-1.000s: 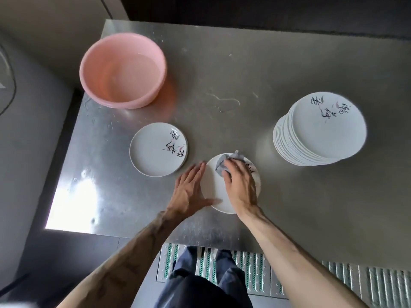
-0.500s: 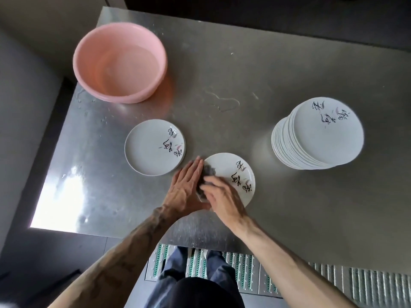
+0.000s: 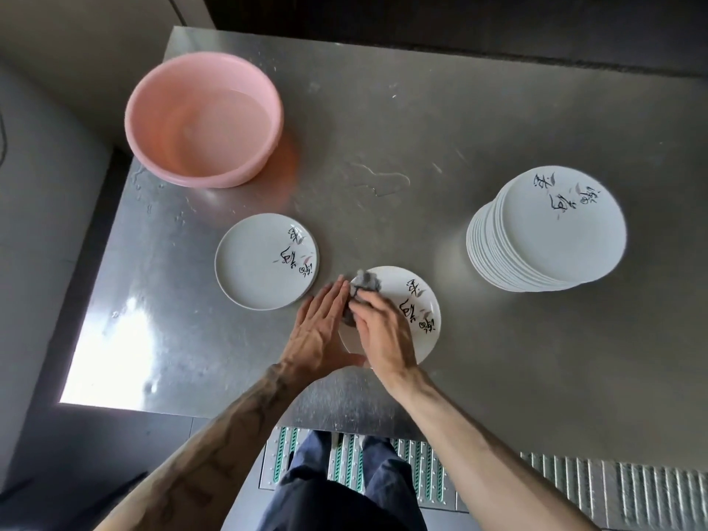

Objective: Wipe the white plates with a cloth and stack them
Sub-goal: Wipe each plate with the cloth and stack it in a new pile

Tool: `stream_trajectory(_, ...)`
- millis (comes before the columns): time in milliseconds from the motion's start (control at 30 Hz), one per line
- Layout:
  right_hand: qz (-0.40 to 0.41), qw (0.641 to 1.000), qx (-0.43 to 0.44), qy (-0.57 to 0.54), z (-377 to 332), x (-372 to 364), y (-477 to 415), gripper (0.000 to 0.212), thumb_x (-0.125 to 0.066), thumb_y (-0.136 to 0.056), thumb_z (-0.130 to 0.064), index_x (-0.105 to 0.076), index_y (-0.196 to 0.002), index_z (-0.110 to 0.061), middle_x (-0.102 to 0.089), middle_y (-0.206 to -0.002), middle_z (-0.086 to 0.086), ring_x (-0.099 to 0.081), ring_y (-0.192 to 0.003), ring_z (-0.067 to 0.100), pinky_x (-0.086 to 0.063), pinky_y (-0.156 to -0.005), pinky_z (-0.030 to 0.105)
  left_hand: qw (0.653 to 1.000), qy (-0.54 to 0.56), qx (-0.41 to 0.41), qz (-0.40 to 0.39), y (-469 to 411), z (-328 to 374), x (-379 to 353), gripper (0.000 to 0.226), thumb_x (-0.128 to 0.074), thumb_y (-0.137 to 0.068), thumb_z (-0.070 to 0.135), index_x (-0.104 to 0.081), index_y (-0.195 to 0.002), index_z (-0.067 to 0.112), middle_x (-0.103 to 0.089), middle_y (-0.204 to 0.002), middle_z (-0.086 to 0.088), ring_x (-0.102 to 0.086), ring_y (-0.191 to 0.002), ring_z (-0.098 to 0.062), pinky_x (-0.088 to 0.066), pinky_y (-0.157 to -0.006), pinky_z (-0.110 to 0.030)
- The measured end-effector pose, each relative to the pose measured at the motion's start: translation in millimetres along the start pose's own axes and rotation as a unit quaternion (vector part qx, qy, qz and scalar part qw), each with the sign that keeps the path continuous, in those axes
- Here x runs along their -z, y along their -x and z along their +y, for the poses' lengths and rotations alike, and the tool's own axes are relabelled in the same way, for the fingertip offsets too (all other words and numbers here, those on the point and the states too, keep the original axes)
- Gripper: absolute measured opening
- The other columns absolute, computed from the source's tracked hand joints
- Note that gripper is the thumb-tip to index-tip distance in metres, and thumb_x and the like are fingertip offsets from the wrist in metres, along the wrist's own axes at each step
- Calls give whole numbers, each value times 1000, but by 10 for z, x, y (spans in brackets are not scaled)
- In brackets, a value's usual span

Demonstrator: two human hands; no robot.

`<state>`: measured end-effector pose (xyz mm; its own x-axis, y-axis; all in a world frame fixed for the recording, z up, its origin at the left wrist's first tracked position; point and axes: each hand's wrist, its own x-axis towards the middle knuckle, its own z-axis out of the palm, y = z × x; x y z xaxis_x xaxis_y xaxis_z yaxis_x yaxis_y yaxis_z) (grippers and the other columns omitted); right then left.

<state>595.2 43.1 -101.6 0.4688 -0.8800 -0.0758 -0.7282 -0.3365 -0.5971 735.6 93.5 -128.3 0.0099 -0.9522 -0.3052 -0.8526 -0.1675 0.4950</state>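
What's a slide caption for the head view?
Right hand wipes a white plate with a grey cloth, left hand steadying its edge; plate stack at right, pink basin far left.

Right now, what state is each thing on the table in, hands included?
Pink basin: upright, some water inside.
Near plate: flat on table, partly under both hands.
Cloth: bunched, pressed on that plate.
Lone plate: flat, face up, untouched.
Plate stack: face up, untouched.
Left hand: fingers straight, against plate's edge.
Right hand: curled round the cloth.
Table: wet patches.
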Motion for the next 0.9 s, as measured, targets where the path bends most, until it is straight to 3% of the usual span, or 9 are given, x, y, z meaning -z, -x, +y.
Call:
stream_trajectory(167, -71, 996, 49, -22, 200, 25, 397, 27, -71, -92, -6, -77, -116, -17, -68, -133, -4, -67, -114, 15, -54, -102, 34, 1000, -14, -13, 13, 32, 23, 35, 138, -88, -61, 65, -15, -163, 7, -12, -172, -5, -14, -159, -23, -21, -125, -49)
stream_trajectory(267, -85, 993, 80, -8, 230, 70, 282, 31, -70, -92, -7, -74, -118, -22, -62, -139, -9, -62, -120, 10, -55, -101, 32, 1000, -15, -7, 4, 42, 52, 42, 144, -85, -57, 73, -13, -163, 9, -10, -172, -3, -10, -159, -22, -19, -126, -48)
stream_trajectory(367, -69, 991, 106, 37, 253, 116, -9, 42, -65, -88, 2, -72, -124, -19, -58, -146, -5, -54, -133, 12, -46, -111, 28, 1000, -14, 2, -8, 35, 49, 66, 149, -79, -54, 83, -10, -164, 11, -6, -173, 0, -7, -159, -18, -14, -128, -44)
stream_trajectory(433, -36, 994, 80, 70, 367, 225, -141, 45, -59, -85, 8, -73, -123, -13, -60, -144, 1, -56, -134, 19, -43, -112, 30, 1000, -20, 5, -16, 42, 36, 88, 149, -77, -56, 84, -7, -165, 12, -2, -173, 1, -4, -159, -16, -11, -129, -41)
stream_trajectory(533, 25, 994, 33, 98, 615, 422, -32, 45, -66, -77, 10, -75, -117, -9, -67, -134, 4, -65, -121, 22, -54, -103, 34, 1000, -25, 9, -15, 53, 34, 93, 147, -77, -58, 82, -4, -165, 14, 2, -172, 4, -2, -159, -14, -9, -129, -41)
stream_trajectory(633, 14, 992, -7, 122, 708, 470, 291, 42, -74, -78, 4, -76, -115, -16, -67, -134, -2, -67, -115, 18, -57, -93, 31, 999, -33, 7, -26, 49, 58, 98, 146, -75, -60, 84, 1, -165, 17, 6, -172, 7, 2, -159, -13, -6, -129, -42)
stream_trajectory(767, 44, 994, -51, 80, 603, 389, 144, 36, -72, -84, 4, -77, -116, -13, -67, -134, -1, -66, -118, 21, -58, -87, 33, 999, -24, 11, -34, 38, 70, 111, 146, -75, -59, 84, 2, -165, 19, 9, -171, 10, 5, -159, -13, -4, -130, -43)
stream_trajectory(900, 5, 1000, -9, -3, 262, 238, -77, 27, -72, -89, 0, -79, -110, -16, -69, -132, -4, -69, -113, 18, -56, -93, 31, 999, -37, 7, -32, 45, 75, 117, 147, -69, -58, 89, 1, -165, 17, 5, -172, 6, 2, -159, -15, -8, -129, -44)
